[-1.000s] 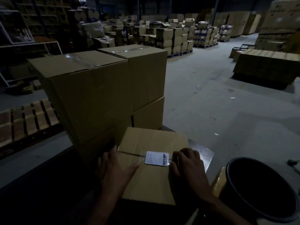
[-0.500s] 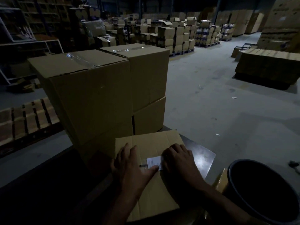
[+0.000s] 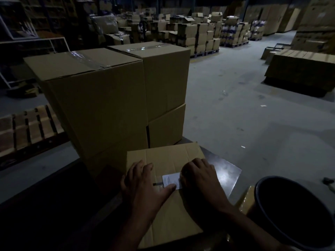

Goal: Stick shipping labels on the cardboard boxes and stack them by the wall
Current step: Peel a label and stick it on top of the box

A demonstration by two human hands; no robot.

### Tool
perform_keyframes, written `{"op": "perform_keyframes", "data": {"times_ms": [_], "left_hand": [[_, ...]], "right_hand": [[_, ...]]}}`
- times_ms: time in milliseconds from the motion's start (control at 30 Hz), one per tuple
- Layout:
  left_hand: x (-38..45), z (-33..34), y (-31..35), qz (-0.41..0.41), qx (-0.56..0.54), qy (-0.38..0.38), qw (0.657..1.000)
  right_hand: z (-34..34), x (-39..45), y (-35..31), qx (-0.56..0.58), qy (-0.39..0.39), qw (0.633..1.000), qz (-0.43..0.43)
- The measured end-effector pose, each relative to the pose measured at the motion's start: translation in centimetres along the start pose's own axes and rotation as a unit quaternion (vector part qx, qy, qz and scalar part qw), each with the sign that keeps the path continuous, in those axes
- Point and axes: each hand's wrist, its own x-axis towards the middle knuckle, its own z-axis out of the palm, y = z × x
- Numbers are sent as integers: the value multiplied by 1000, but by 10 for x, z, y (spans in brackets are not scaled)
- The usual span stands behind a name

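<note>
A small cardboard box lies on a dark table in front of me. A white shipping label sits on its top, over the taped seam. My left hand lies flat on the box, its thumb pressing the label's lower edge. My right hand rests over the label's right end with the fingers bent down onto it. Behind the small box stand two stacks of large taped cardboard boxes.
A dark round bin stands at the right, past the shiny table corner. A wooden pallet lies on the floor at the left. Flat cartons sit far right; pallets of boxes fill the back of the warehouse.
The box has been turned and slid a little to the right. Both hands have closed in over the label, covering most of it; the left thumb now presses on it.
</note>
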Motion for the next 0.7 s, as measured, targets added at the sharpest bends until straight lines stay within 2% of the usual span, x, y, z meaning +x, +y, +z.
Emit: {"op": "perform_keyframes", "data": {"times_ms": [533, 700], "left_hand": [[0, 2, -1, 4, 4, 4, 1000], [0, 3, -1, -1, -3, 7, 1000]], "right_hand": [[4, 0, -2, -4, 14, 999, 36], [-1, -4, -4, 32, 39, 998, 38]]}}
